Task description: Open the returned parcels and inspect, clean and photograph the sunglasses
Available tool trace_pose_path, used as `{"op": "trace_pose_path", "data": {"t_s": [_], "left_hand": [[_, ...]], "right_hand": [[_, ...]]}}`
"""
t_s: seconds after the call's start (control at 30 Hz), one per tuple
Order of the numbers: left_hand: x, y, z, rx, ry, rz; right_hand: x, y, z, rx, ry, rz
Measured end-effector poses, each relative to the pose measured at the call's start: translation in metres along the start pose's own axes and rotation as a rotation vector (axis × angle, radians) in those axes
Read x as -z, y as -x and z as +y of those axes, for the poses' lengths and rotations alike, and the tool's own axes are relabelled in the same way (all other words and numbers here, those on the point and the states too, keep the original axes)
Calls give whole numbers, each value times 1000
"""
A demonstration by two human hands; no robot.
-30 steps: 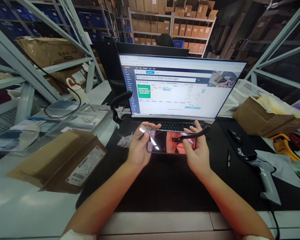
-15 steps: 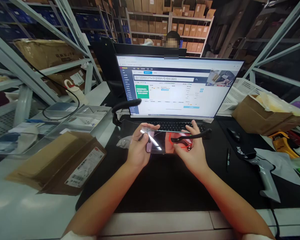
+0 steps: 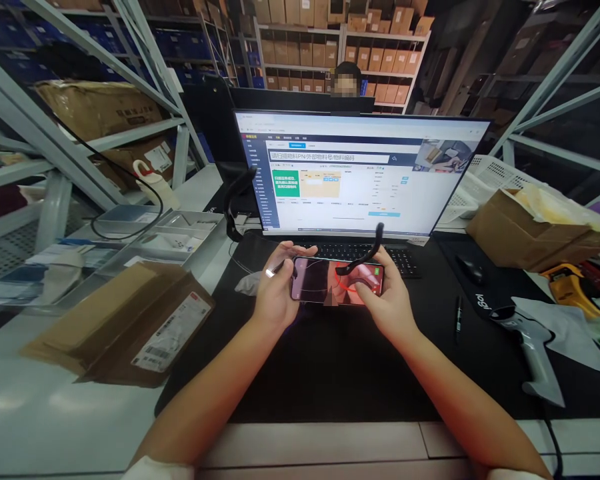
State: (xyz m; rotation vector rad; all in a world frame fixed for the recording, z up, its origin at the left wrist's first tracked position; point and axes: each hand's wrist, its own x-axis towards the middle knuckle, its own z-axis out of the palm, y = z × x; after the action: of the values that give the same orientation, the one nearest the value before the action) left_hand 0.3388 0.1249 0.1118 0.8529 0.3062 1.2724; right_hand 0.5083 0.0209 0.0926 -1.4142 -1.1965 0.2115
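Observation:
A smartphone (image 3: pixel 314 283) lies sideways between my two hands, its lit screen facing me, above the black desk mat (image 3: pixel 330 373). My left hand (image 3: pixel 276 290) is closed round its left end, thumb along the edge. Round the right end my right hand (image 3: pixel 391 290) is closed too, with its thumb over the screen. Just behind the phone is a black keyboard (image 3: pixel 405 261), partly hidden by the phone and fingers. Beyond it stands a monitor (image 3: pixel 330 180) showing a page with Chinese text. Two dark curved strips overlap the view near my hands; what they are I cannot tell.
At left lie an opened cardboard box (image 3: pixel 145 327) with a label and a divided grey tray (image 3: pixel 195 233). To the right are a pen (image 3: pixel 459 319), a mouse (image 3: pixel 469 269), a barcode scanner (image 3: pixel 533 353) and another cardboard box (image 3: pixel 520 227). A person (image 3: pixel 347 80) is behind the monitor.
My right thumb has shifted slightly over the phone screen, and the right fingers now curl closer behind the phone. On the monitor, an orange-tinted panel has appeared beside the green box.

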Motion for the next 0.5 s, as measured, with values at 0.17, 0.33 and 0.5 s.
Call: {"op": "trace_pose_path", "data": {"t_s": [0.17,0.33,0.5], "left_hand": [[-1,-2,1,7,24,32],[-1,-2,3,12,33,45],[1,-3,3,10,23,39]], "right_hand": [[1,2,-12,37,-56,-4],[0,1,-11,92,68,-39],[1,-1,-11,148,150,-137]]}}
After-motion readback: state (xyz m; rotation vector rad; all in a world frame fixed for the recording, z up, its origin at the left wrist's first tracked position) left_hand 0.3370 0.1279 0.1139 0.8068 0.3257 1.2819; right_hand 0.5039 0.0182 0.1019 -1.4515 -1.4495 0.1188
